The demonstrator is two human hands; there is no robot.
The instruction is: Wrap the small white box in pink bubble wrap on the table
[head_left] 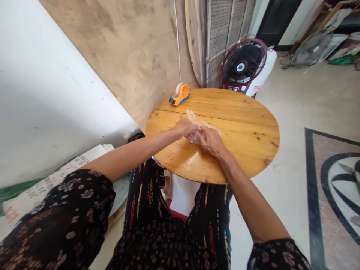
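My left hand (pixel 186 127) and my right hand (pixel 211 140) meet over the middle of the round wooden table (pixel 247 131). Between them is a crumpled, see-through plastic sheet (pixel 191 115), whitish pink; whether it is a bag or a wrap I cannot tell. One end of it sticks up beyond my left hand, and another part shows behind my right fingers. The fingers of both hands are closed on it, close together, and what lies inside the plastic is hidden. Beyond my left hand, an orange and blue tape dispenser (pixel 180 95) stands near the table's far edge.
A wooden board (pixel 126 48) leans at the wall behind the table. A dark red fan (pixel 244 63) stands past the far right edge. Printed white sacks (pixel 53 180) lie on the floor to the left. My legs are under the near edge.
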